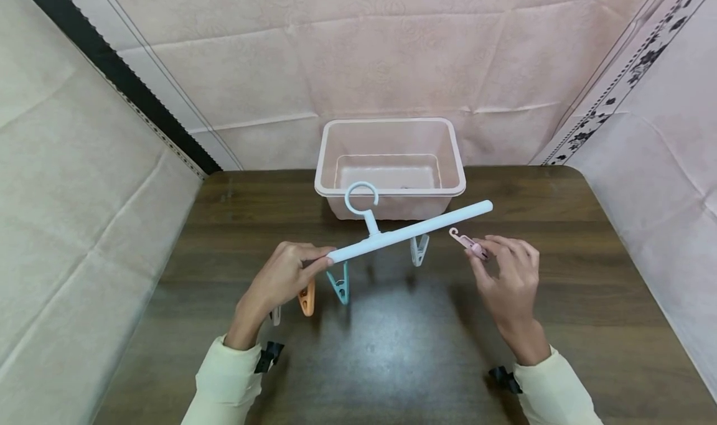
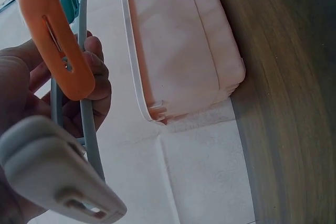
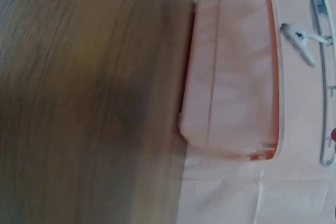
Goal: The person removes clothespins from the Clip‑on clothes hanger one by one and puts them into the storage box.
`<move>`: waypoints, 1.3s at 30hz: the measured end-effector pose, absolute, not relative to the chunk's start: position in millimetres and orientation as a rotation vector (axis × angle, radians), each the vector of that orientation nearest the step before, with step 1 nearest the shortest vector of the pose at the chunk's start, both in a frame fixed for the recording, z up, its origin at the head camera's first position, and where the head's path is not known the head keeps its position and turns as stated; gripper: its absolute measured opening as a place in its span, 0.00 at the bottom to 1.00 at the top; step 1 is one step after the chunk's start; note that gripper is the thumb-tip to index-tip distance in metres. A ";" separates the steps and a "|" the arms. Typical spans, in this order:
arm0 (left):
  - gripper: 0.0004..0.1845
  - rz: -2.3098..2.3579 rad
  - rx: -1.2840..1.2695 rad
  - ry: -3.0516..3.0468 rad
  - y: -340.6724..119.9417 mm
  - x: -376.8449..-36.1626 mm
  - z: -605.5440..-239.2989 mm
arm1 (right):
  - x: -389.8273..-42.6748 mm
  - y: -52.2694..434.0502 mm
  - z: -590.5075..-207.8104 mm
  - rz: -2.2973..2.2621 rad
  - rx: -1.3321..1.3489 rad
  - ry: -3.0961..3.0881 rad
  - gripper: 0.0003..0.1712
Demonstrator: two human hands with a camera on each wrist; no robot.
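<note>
My left hand (image 1: 288,272) grips a light blue hanger (image 1: 431,224) near its left end and holds it above the table, right end tilted up. Below the bar hang a teal clip (image 1: 343,288), an orange clip (image 1: 306,299) and a pale grey-white clip (image 1: 419,251). A grey clip (image 2: 55,169) shows large in the left wrist view, close to that hand. Between thumb and fingers, my right hand (image 1: 506,282) pinches a pink clip (image 1: 463,241), its small hook pointing left, just below the hanger's right end. Only fingertips of this hand show in the right wrist view.
A pale pink plastic basin (image 1: 386,191) stands at the far edge of the dark wooden table (image 1: 392,363), behind the hanger. Light cloth (image 1: 403,58) covers the wall behind and both sides. A black band is on each wrist.
</note>
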State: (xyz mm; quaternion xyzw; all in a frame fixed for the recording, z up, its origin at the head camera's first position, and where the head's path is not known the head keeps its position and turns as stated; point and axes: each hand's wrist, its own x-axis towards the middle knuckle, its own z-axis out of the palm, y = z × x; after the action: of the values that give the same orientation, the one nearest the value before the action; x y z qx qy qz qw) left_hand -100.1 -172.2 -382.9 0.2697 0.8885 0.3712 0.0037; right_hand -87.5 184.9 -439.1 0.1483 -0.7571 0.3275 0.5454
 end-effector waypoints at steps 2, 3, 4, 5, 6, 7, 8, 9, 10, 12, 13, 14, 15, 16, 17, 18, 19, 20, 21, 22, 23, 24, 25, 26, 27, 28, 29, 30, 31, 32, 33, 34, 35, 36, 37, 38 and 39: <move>0.15 1.163 0.844 2.789 -171.6 -100.3 -383.7 | -87.3 182.5 -436.0 0.774 0.372 -1.766 0.16; 0.15 1.163 0.842 2.789 -171.7 -100.3 -384.0 | -87.3 180.7 -433.3 0.774 0.378 -1.751 0.18; 0.14 1.163 0.839 2.789 -171.9 -100.1 -384.2 | -87.4 179.3 -430.6 0.778 0.381 -1.739 0.18; 0.14 1.163 0.835 2.788 -172.1 -100.2 -384.8 | -87.7 178.1 -427.9 0.780 0.383 -1.723 0.18; 0.14 1.162 0.832 2.787 -172.2 -100.1 -385.0 | -88.1 177.0 -425.2 0.781 0.385 -1.710 0.18; 0.14 1.163 0.830 2.785 -172.3 -99.9 -385.2 | -88.7 176.1 -422.7 0.782 0.387 -1.701 0.18; 0.15 1.165 0.829 2.782 -172.5 -99.7 -385.4 | -89.3 175.4 -420.3 0.782 0.392 -1.694 0.18; 0.15 1.165 0.828 2.783 -172.6 -99.6 -385.6 | -90.0 174.7 -418.2 0.783 0.397 -1.692 0.17; 0.15 1.166 0.828 2.783 -172.7 -99.6 -385.8 | -90.9 174.2 -416.1 0.784 0.402 -1.690 0.17; 0.15 1.164 0.827 2.785 -172.7 -99.8 -385.9 | -93.1 173.6 -412.5 0.793 0.412 -1.693 0.15; 0.15 1.163 0.824 2.784 -172.6 -100.0 -386.1 | -94.2 173.5 -411.0 0.796 0.416 -1.697 0.14; 0.15 1.159 0.819 2.782 -172.6 -100.2 -386.3 | -95.3 173.5 -409.6 0.800 0.420 -1.701 0.14; 0.15 1.153 0.814 2.781 -172.5 -100.5 -386.6 | -96.4 173.4 -408.4 0.802 0.422 -1.706 0.14; 0.15 1.148 0.807 2.777 -172.5 -100.6 -386.7 | -97.4 173.3 -407.3 0.803 0.422 -1.709 0.15; 0.15 1.143 0.801 2.773 -172.7 -100.7 -387.4 | -98.5 173.1 -406.4 0.802 0.422 -1.713 0.16; 0.15 1.136 0.797 2.770 -172.7 -100.7 -387.6 | -99.5 172.9 -405.6 0.801 0.421 -1.716 0.17; 0.15 1.132 0.793 2.766 -172.7 -100.7 -387.9 | -100.5 172.6 -404.8 0.802 0.420 -1.717 0.18; 0.15 1.127 0.793 2.766 -172.8 -100.9 -388.5 | -101.5 172.3 -403.8 0.799 0.418 -1.720 0.19; 0.15 1.126 0.794 2.767 -172.9 -100.9 -388.8 | -102.5 172.0 -402.9 0.796 0.417 -1.723 0.20; 0.15 1.128 0.794 2.769 -173.0 -100.9 -388.9 | -103.5 171.8 -401.8 0.793 0.419 -1.727 0.21; 0.15 1.131 0.798 2.773 -173.0 -100.9 -389.0 | -104.3 171.8 -400.6 0.795 0.420 -1.732 0.21; 0.15 1.132 0.802 2.779 -173.0 -100.8 -388.7 | -105.2 171.8 -399.2 0.798 0.422 -1.739 0.19; 0.15 1.136 0.804 2.783 -173.0 -100.9 -388.7 | -106.1 171.9 -397.7 0.799 0.424 -1.747 0.18; 0.15 1.138 0.807 2.787 -173.1 -100.9 -388.7 | -107.1 172.0 -396.1 0.801 0.425 -1.755 0.16; 0.15 1.141 0.808 2.791 -173.1 -100.9 -388.4 | -108.3 172.3 -394.5 0.805 0.428 -1.764 0.16; 0.15 1.141 0.809 2.793 -173.3 -100.9 -388.2 | -109.5 172.6 -392.9 0.807 0.429 -1.774 0.16; 0.15 1.140 0.808 2.794 -173.6 -101.0 -388.5 | -111.1 172.8 -391.3 0.808 0.426 -1.786 0.17; 0.15 1.138 0.807 2.796 -173.8 -101.0 -388.3 | -113.0 173.0 -389.7 0.806 0.425 -1.796 0.19; 0.15 1.136 0.805 2.796 -174.0 -100.9 -387.9 | -115.1 173.3 -388.0 0.806 0.424 -1.805 0.20; 0.15 1.132 0.802 2.797 -174.3 -100.9 -387.6 | -117.2 173.5 -386.3 0.806 0.421 -1.812 0.21; 0.15 1.127 0.797 2.799 -174.5 -100.9 -387.2 | -119.6 173.5 -384.7 0.806 0.417 -1.817 0.21; 0.15 1.122 0.792 2.799 -174.7 -101.0 -386.8 | -121.7 173.6 -383.0 0.808 0.413 -1.823 0.20; 0.15 1.118 0.788 2.799 -174.8 -101.1 -386.5 | -123.8 173.5 -381.3 0.809 0.411 -1.829 0.20; 0.15 1.113 0.782 2.799 -174.9 -101.1 -385.7 | -125.6 173.4 -379.6 0.811 0.410 -1.836 0.20; 0.15 1.108 0.774 2.797 -174.9 -101.2 -385.4 | -127.2 173.3 -378.0 0.812 0.412 -1.847 0.20; 0.15 1.103 0.767 2.795 -175.0 -101.4 -385.1 | -128.7 173.0 -376.6 0.812 0.413 -1.857 0.20; 0.15 1.099 0.760 2.793 -175.1 -101.4 -384.9 | -130.3 172.7 -375.1 0.810 0.417 -1.872 0.20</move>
State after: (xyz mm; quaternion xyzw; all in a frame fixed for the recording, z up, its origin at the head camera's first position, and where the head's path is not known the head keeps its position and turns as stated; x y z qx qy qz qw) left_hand -101.4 -175.1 -384.9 0.2453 0.9019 0.3548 0.0228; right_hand -130.3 172.7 -375.1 0.1729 -0.7759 0.3359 0.5052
